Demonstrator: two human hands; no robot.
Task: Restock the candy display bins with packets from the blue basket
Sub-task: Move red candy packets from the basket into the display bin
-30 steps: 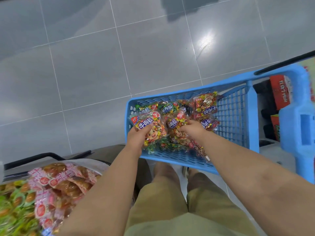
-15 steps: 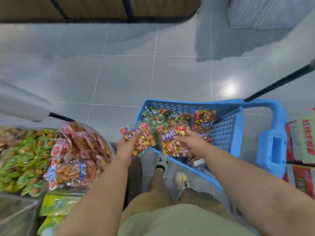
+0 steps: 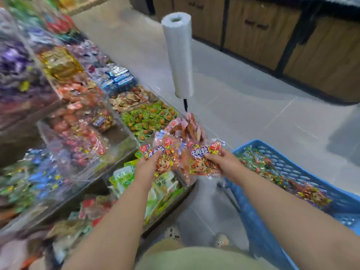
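My left hand (image 3: 149, 165) grips a clear candy packet (image 3: 162, 159) with a cartoon face and a red-and-blue label. My right hand (image 3: 224, 160) pinches a second packet of the same kind (image 3: 202, 159). Both packets hang in the air over the near corner of the candy display bins (image 3: 124, 139), just left of the blue basket (image 3: 259, 227). Several more colourful packets (image 3: 259, 162) lie inside the basket at the right. The tiered clear bins at the left hold heaps of wrapped sweets, blurred by motion.
A white roll of plastic bags (image 3: 178, 53) stands upright on a black rod at the display's far corner. Grey tiled floor (image 3: 263, 106) stretches to wooden cabinets (image 3: 311, 39) at the back right. My legs and shoes show below, between display and basket.
Both hands have lifted their packets out of the basket and carried them left, over the display. The view has swung from the basket and floor to the candy bins.
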